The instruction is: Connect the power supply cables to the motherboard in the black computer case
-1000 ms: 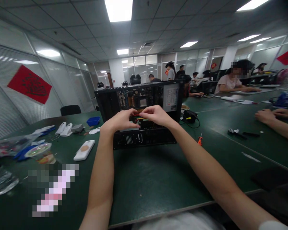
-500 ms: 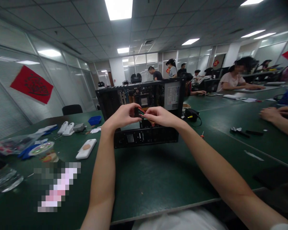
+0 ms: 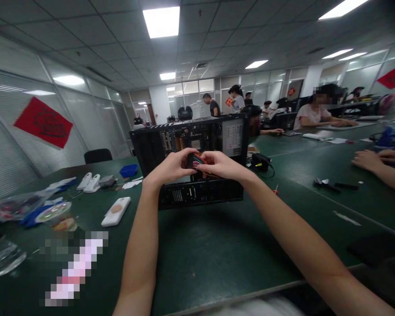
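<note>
An open black computer case (image 3: 151, 149) lies on its side on the dark green table (image 3: 200, 250), its boards and a power supply label facing me. In front of its opening my left hand (image 3: 169, 167) and my right hand (image 3: 222, 166) meet, both with fingers closed round a bundle of red, yellow and black wires (image 3: 197, 161) with a dark connector. The wires run back into the case. The fingertips of both hands pinch the bundle from either side.
A white phone (image 3: 116, 211), white handsets (image 3: 89, 182), a blue tray (image 3: 128, 170) and plastic-wrapped items (image 3: 16, 206) lie at left. A small orange screwdriver (image 3: 275, 190) and black tools (image 3: 329, 184) lie at right. Another person's hands (image 3: 375, 159) rest on the table's right side. People work behind.
Both hands have kept hold of the wire bundle and drawn it slightly lower and closer together in front of the case. The view has shifted a little.
</note>
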`<state>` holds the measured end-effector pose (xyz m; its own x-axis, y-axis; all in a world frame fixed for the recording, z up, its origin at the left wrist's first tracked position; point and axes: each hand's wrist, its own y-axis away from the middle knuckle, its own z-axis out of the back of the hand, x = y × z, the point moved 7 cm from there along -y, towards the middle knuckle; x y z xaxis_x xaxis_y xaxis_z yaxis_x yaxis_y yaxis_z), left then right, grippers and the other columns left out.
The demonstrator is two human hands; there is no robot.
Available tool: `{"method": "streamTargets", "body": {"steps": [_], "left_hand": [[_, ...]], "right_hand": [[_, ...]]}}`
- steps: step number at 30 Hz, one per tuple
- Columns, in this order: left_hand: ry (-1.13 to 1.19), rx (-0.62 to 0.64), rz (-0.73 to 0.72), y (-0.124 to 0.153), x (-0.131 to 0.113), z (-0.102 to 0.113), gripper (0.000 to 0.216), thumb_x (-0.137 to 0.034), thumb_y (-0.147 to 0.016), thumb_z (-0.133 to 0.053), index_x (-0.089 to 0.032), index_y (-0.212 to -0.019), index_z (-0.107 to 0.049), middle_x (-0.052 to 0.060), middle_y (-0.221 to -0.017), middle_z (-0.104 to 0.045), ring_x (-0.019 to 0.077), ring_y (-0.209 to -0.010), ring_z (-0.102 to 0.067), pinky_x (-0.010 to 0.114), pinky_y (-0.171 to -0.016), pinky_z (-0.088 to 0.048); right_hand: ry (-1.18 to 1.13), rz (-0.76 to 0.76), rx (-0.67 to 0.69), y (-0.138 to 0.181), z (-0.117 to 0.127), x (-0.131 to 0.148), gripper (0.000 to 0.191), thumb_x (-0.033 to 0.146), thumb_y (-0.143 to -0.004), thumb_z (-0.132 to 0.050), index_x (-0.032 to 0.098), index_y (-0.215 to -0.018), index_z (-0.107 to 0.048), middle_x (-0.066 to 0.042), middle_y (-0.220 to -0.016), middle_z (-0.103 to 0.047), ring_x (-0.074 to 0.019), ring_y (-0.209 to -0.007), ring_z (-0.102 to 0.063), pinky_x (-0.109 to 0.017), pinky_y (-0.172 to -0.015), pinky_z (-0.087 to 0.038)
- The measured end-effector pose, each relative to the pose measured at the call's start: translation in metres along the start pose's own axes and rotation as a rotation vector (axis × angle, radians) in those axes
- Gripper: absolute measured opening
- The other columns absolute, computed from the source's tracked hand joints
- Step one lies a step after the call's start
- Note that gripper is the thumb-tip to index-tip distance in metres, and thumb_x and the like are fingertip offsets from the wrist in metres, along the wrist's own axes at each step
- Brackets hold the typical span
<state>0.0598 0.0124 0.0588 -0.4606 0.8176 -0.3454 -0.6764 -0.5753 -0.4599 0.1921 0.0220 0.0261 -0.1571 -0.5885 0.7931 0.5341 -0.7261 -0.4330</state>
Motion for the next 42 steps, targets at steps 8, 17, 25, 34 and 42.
{"method": "streamTargets", "body": {"steps": [8,17,25,34,42], "left_hand": [[-0.163,-0.053,-0.009,-0.003,-0.007,0.001,0.050,-0.033,-0.079,-0.076,-0.016,-0.124,-0.061,0.001,-0.082,-0.067,0.0135,-0.069,-0.060,0.023,-0.061,-0.045],[-0.249,-0.046,-0.010,-0.012,-0.001,-0.013,0.046,-0.022,-0.076,-0.075,-0.013,-0.119,-0.063,0.003,-0.083,-0.068,0.0141,-0.070,-0.061,0.022,-0.060,-0.042],[-0.170,-0.065,-0.047,-0.012,-0.002,-0.017,0.046,-0.023,-0.076,-0.074,-0.015,-0.120,-0.062,0.001,-0.085,-0.067,0.0131,-0.070,-0.060,0.022,-0.061,-0.042],[-0.196,-0.217,-0.072,-0.015,-0.008,-0.012,0.054,-0.017,-0.079,-0.071,-0.015,-0.130,-0.055,0.000,-0.084,-0.064,0.0135,-0.071,-0.059,0.024,-0.065,-0.045],[-0.468,-0.489,-0.071,-0.020,-0.015,-0.013,0.035,-0.014,-0.086,-0.062,-0.015,-0.121,-0.059,0.011,-0.114,-0.065,0.0227,-0.104,-0.061,0.037,-0.094,-0.048]], "right_hand": [[0.020,-0.012,-0.041,-0.003,-0.003,-0.002,0.030,0.045,-0.087,-0.059,0.015,-0.084,-0.061,0.000,-0.066,-0.062,-0.0105,-0.055,-0.053,-0.022,-0.050,-0.037],[0.095,-0.064,-0.033,-0.007,-0.009,-0.016,0.021,0.035,-0.086,-0.058,0.015,-0.088,-0.062,0.001,-0.070,-0.058,-0.0109,-0.059,-0.052,-0.022,-0.051,-0.039],[0.126,-0.084,-0.050,-0.002,-0.009,-0.010,0.009,0.025,-0.084,-0.054,0.016,-0.083,-0.057,0.002,-0.063,-0.056,-0.0102,-0.053,-0.050,-0.020,-0.047,-0.038],[-0.040,-0.064,-0.220,-0.007,0.003,-0.014,0.011,0.027,-0.076,-0.058,0.016,-0.079,-0.059,0.004,-0.061,-0.054,-0.0094,-0.051,-0.047,-0.021,-0.047,-0.038],[-0.253,0.033,-0.523,-0.010,0.024,-0.026,0.036,0.049,-0.072,-0.069,0.015,-0.083,-0.062,0.003,-0.070,-0.058,-0.0111,-0.064,-0.050,-0.025,-0.062,-0.044]]}}
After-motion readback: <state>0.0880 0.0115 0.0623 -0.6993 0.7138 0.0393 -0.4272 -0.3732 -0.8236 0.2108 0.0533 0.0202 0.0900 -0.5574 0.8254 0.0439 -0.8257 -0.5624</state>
